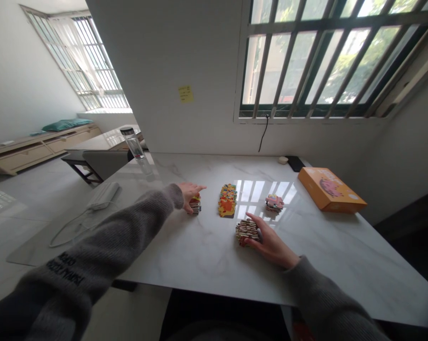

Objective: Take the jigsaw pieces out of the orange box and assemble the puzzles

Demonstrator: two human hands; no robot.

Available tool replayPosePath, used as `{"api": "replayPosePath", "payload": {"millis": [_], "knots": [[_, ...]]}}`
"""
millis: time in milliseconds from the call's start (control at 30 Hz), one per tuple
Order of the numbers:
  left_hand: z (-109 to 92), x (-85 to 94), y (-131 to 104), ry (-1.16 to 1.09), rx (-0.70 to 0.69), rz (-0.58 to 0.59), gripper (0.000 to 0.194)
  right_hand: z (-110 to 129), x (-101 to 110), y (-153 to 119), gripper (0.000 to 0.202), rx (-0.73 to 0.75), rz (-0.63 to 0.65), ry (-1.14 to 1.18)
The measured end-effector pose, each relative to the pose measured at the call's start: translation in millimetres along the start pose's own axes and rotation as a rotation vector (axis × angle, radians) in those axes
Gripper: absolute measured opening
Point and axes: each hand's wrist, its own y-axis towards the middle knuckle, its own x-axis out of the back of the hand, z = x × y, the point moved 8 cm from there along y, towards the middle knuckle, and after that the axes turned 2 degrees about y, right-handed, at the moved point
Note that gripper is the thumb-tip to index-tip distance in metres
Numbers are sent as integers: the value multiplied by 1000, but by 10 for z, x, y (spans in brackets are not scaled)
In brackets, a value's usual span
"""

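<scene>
My left hand (pixel 190 195) reaches over a small stack of jigsaw puzzle pieces (pixel 196 207). Its index finger is stretched out and its thumb points down beside the stack, apart from the other fingers. My right hand (pixel 272 242) curves round a larger stack of puzzle pieces (pixel 247 230), with thumb and fingers along its sides. Between the hands, farther back, lies a column of overlapping, colourful pieces (pixel 228 201). A third, small pile with a pink piece on top (pixel 274 202) sits beyond my right hand.
An orange box (pixel 329 189) lies at the right of the marble-patterned table (pixel 206 255). Behind it are a black phone-like slab (pixel 295 164) and a small white object (pixel 282 160). A glass bottle (pixel 132 143) stands at the far left; a white device with a cable (pixel 105 195) lies nearer.
</scene>
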Motion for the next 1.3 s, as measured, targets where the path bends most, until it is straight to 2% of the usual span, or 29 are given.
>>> {"api": "replayPosePath", "payload": {"millis": [100,167,300,600,767,900,967,1100,1300], "knots": [[-84,-88,105,48,-19,144,105,7,7,-3,71,0,-5,-2],[-119,-139,127,64,-33,192,96,15,12,-5,71,2,-9,-4],[-175,-147,107,79,-48,193,78,33,7,-3,71,14,0,-13],[-308,-52,131,-4,-35,284,77,15,7,-2,70,4,-2,-26],[-266,-84,172,-4,-29,295,82,25,7,-6,70,19,3,-24],[-160,-60,175,37,40,235,88,29,6,-3,70,15,5,-23],[-107,-36,163,65,79,215,78,31,4,0,69,11,8,-22],[-65,-53,120,91,105,264,53,38,3,1,69,7,13,-21],[-25,-18,92,55,139,224,55,37,2,-3,69,-2,17,-16]]}}
